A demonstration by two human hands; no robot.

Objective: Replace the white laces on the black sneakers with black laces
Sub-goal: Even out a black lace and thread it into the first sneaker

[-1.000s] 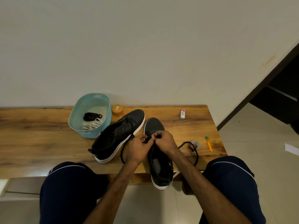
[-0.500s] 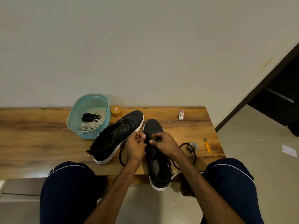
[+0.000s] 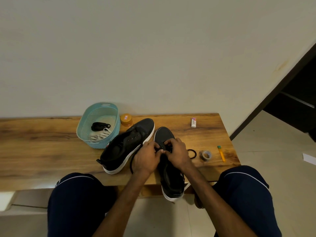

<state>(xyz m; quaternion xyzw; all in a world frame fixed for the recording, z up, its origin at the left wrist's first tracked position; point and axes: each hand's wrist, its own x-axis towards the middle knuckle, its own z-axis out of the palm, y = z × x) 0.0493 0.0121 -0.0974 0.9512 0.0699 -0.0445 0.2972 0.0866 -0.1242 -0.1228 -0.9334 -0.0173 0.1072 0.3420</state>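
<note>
Slack in black lace [image 3: 192, 153] shorter at right; left hand [image 3: 145, 158] and right hand [image 3: 177, 153] fingers pinch it atop sneaker [image 3: 164, 134]; risk: uneven pull leaves unequal ends.

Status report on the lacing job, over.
Left hand and right hand: pinch grip on black lace. Lace at near sneaker's eyelets, ends loose. White laces in basket. Other sneaker close on left.

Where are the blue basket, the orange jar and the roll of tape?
blue basket [image 3: 98, 145], head view, front outer wall.
orange jar [image 3: 126, 119], head view, top of lid.
roll of tape [image 3: 202, 158], head view, near side wall.
</note>
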